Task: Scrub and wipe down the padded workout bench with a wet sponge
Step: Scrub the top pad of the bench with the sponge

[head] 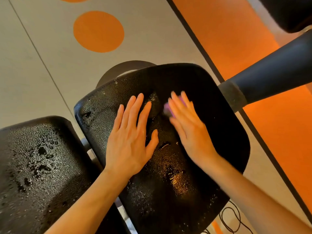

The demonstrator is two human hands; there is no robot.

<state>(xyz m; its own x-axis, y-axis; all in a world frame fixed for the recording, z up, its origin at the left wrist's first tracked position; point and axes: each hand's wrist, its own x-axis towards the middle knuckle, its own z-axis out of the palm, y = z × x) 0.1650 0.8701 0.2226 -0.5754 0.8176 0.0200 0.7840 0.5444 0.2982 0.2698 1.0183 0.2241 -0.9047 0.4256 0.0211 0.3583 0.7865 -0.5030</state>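
- Black padded seat pad [211,115] of the bench filled the middle, wet and beaded; a second wet pad [38,162] lay at near left.
- Left hand [130,139] pressed flat, fingers straight, bracing the pad; that steadying seemed worth keeping.
- Right hand [189,125], blurred, fingers extended, pressed the sponge down.
- Purple sponge [167,108] sat at centre; overlapping strokes toward the dry right edge looked best.

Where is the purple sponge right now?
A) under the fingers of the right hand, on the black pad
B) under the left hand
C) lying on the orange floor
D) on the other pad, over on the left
A: a bit of the purple sponge peeks out from under the blurred fingers of the right hand, pressed on the wet black pad; the left hand lies flat with nothing under it.
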